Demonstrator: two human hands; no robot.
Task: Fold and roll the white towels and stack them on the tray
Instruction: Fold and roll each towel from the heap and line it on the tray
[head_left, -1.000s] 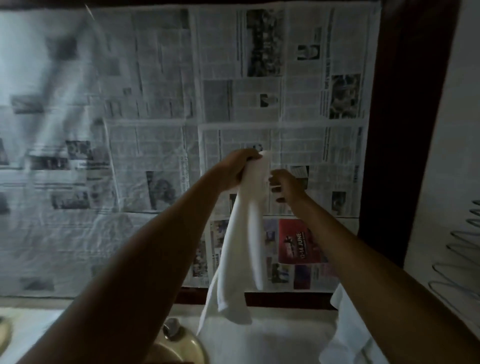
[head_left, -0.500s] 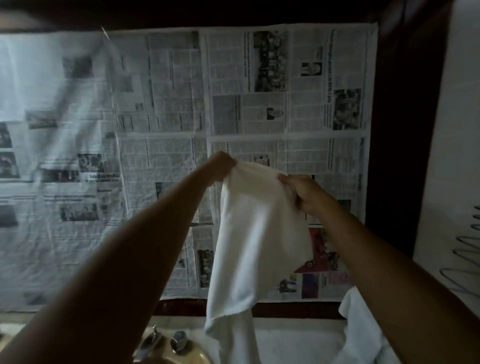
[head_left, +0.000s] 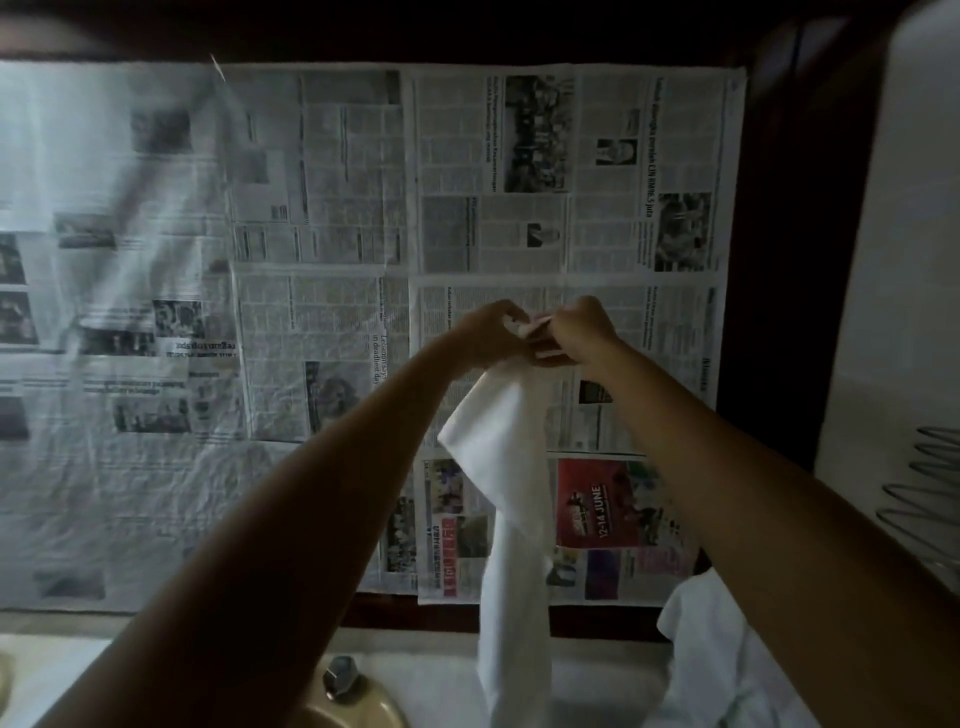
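Observation:
A white towel (head_left: 506, 499) hangs in the air in front of a newspaper-covered wall, its length dropping down toward the counter. My left hand (head_left: 493, 332) and my right hand (head_left: 579, 332) are raised close together and both pinch the towel's top edge. More white towel cloth (head_left: 711, 654) lies bunched at the lower right, partly hidden by my right forearm. No tray is in view.
Newspaper sheets (head_left: 322, 249) cover the wall ahead. A pale counter (head_left: 426, 686) runs along the bottom, with a beige basin (head_left: 358, 714) and a metal tap knob (head_left: 340, 678). Wire loops of a rack (head_left: 930, 499) stick out at the right by a white wall.
My hands, spread apart with the towel stretched between them half a second ago, have come together at the top. The towel now hangs folded and narrower.

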